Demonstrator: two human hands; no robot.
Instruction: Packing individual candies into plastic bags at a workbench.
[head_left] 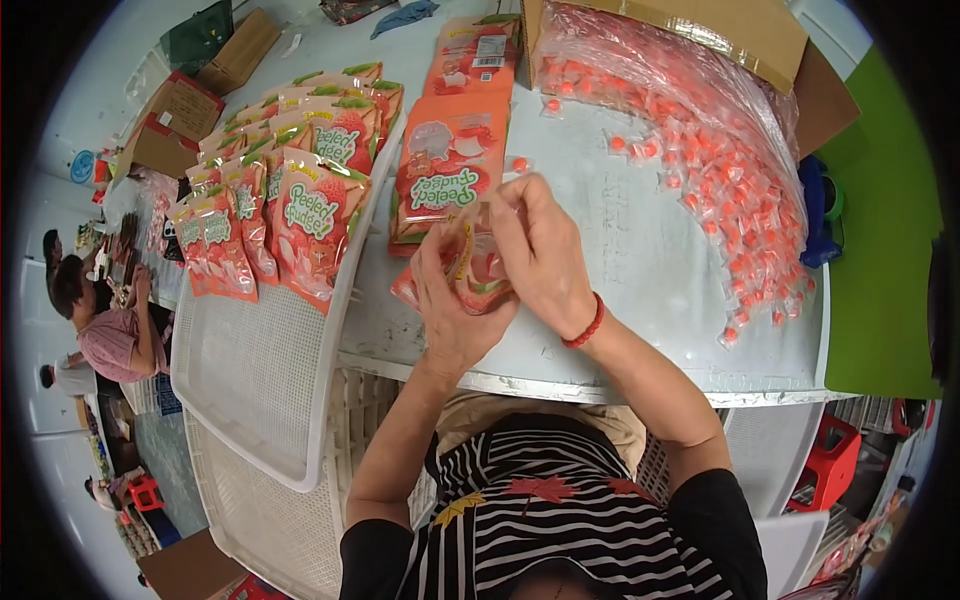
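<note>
In front of me, my left hand is wrapped round a red-and-orange candy pouch and holds it tilted over the table. My right hand, with a red bracelet on its wrist, has its fingers pinched at the upper end of this pouch. What lies between those fingertips is hidden. Just beyond my hands is a stack of flat candy pouches, with one wrapped red candy at its right edge. To the right spreads a heap of wrapped red candies, spilling from a clear plastic bag.
Several plump pouches stand in a white mesh tray at the left. A cardboard box holds the candy bag at the back right. A blue tape dispenser sits by the right edge. Other people work far left.
</note>
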